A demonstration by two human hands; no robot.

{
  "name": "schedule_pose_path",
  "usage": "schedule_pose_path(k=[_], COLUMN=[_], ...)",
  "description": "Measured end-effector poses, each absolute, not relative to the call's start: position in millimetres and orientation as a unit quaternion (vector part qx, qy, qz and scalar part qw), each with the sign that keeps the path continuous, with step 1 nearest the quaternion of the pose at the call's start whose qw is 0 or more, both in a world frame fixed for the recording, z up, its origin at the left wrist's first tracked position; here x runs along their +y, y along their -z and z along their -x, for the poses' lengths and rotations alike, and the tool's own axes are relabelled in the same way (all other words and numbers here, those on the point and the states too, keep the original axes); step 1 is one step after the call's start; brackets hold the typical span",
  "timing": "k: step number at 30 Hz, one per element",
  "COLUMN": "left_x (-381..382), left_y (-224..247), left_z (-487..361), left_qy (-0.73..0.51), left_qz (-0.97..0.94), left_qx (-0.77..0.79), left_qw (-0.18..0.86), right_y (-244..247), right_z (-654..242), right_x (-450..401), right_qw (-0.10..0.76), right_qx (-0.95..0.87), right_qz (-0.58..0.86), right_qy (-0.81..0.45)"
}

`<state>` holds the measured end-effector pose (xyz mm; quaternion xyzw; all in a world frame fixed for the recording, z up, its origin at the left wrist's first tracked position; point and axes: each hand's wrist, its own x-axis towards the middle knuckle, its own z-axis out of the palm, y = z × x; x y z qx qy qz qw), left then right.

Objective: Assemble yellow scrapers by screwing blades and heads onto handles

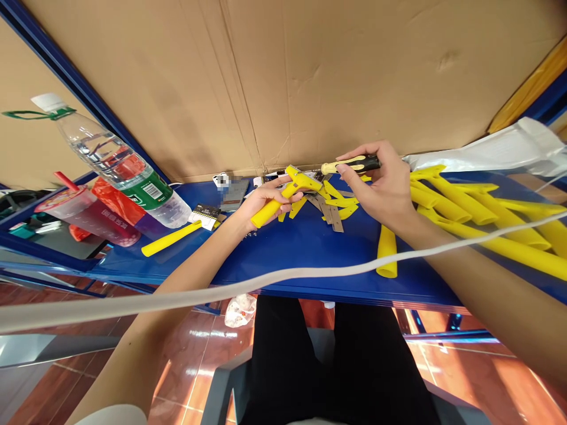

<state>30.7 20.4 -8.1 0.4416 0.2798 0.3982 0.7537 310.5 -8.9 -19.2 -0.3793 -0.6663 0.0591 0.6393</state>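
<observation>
while the left hand [270, 203] grips a yellow scraper handle [278, 203], the right hand [383, 180] holds a screwdriver [352, 164]. blades [330, 213] lie between them.

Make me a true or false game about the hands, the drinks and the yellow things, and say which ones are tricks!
1. The left hand is holding a yellow tool. True.
2. The right hand is holding a spoon. False: the right hand holds a screwdriver.
3. A cup with a red straw is beside the bottle. True.
4. The bottle has a black cap. False: its cap is white.
5. The tabletop is pink. False: the tabletop is blue.
</observation>
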Motion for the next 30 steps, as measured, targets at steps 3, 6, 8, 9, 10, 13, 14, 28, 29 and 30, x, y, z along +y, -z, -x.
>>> schedule_pose_path(k=[3,6,8,9,10,13,14,28,29,30], left_x=[19.3,19.2,19.7,20.0,20.4,21.4,21.5,23.7,24.1,24.5], left_y=[5.0,4.2,5.3,6.0,6.8,8.2,8.3,10.6,11.4,12.3], left_z=[-29.7,-28.4,-28.2,-28.3,-28.6,-29.7,-29.9,-29.0,-28.7,-28.4], left_qy=[-0.402,-0.406,-0.405,-0.404,-0.403,-0.399,-0.397,-0.394,-0.391,-0.389], left_qz=[-0.423,-0.413,-0.418,-0.422,-0.426,-0.439,-0.442,-0.462,-0.469,-0.476], left_qx=[0.265,0.258,0.259,0.26,0.262,0.268,0.27,0.277,0.28,0.285], left_qw=[0.768,0.774,0.771,0.769,0.766,0.759,0.758,0.745,0.74,0.736], right_y=[19.9,20.6,20.7,20.6,20.4,19.4,19.1,18.9,19.0,19.3], right_z=[-310.9,-310.7,-310.3,-310.0,-309.7,-309.0,-308.8,-309.4,-309.4,-309.6], right_x=[-8.1,-7.9,-8.5,-9.1,-9.7,-11.6,-12.0,-13.1,-12.4,-11.4], right_qw=[0.639,0.647,0.651,0.651,0.649,0.644,0.643,0.633,0.632,0.633], right_qx=[-0.667,-0.663,-0.662,-0.663,-0.665,-0.67,-0.671,-0.677,-0.677,-0.676], right_qz=[0.381,0.373,0.368,0.366,0.365,0.364,0.364,0.371,0.373,0.373], right_qy=[-0.049,-0.047,-0.05,-0.052,-0.055,-0.06,-0.061,-0.055,-0.054,-0.053])
